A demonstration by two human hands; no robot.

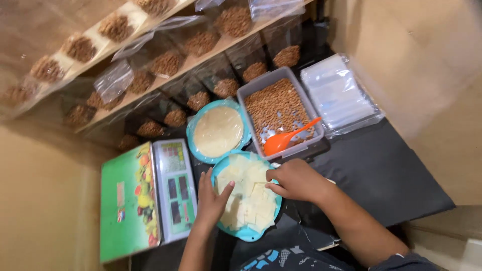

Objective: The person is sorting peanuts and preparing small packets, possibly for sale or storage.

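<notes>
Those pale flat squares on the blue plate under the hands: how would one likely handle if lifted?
The pale squares look thin and flat, so probably light and somewhat floppy. They overlap loosely on the blue plate, so neighbours may slide or cling. The left hand touches them with fingertips only, hinting they may tear easily.

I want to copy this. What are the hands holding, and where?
Left hand rests on the cut squares. What the right hand grips cannot be told.

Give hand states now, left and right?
Left hand: open, fingers on the cut squares.
Right hand: curled over the plate; grip cannot be told.
</notes>
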